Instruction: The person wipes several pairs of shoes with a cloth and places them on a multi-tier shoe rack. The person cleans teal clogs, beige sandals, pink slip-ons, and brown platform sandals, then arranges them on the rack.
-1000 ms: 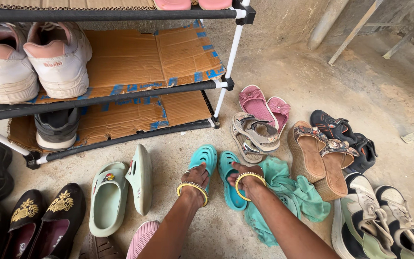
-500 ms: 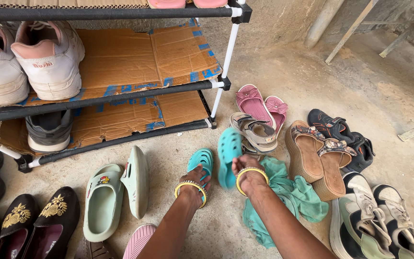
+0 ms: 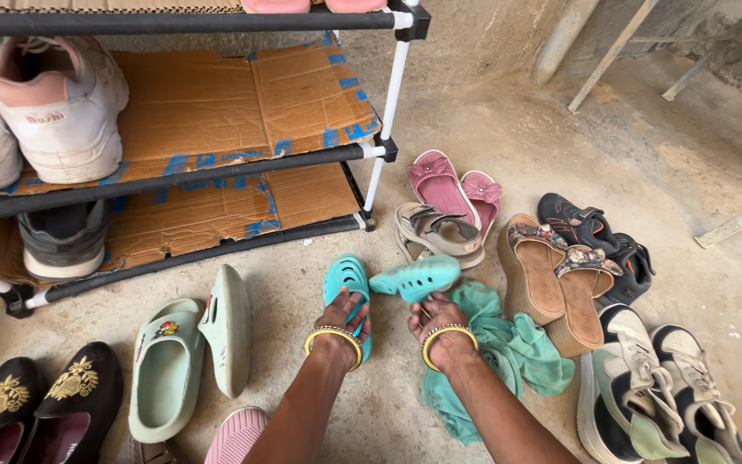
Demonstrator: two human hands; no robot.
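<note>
Bare concrete floor (image 3: pixel 508 146), dusty and uneven, runs up to a rough wall at the back. On the left stands a shoe rack (image 3: pixel 371 150) of black bars and white posts, its shelves lined with torn cardboard (image 3: pixel 242 94); a white and pink sneaker (image 3: pixel 57 107) sits on the middle shelf, a dark grey shoe (image 3: pixel 63 239) on the bottom one. On the floor right of the rack lies a loose cluster: tan wedge sandals (image 3: pixel 551 283), black sandals (image 3: pixel 599 236), white and green sneakers (image 3: pixel 654 387), pink slippers (image 3: pixel 448 185) and a grey strap sandal (image 3: pixel 438 232). A crumpled teal cloth (image 3: pixel 508 352) lies beneath the person's right forearm. Front left — 2 pale green clogs (image 3: pixel 186 352), one tipped on its side, and black embroidered slip-ons (image 3: pixel 40 399). Left hand (image 3: pixel 341 316), a yellow bangle at the wrist, rests fingers-down on a turquoise clog (image 3: pixel 345 283) that lies flat on the floor; whether it grips cannot be told. Right hand (image 3: pixel 438 316), also bangled, is closed on the second turquoise clog (image 3: pixel 416 277) — held off the floor, turned sideways, just beside its mate.
</note>
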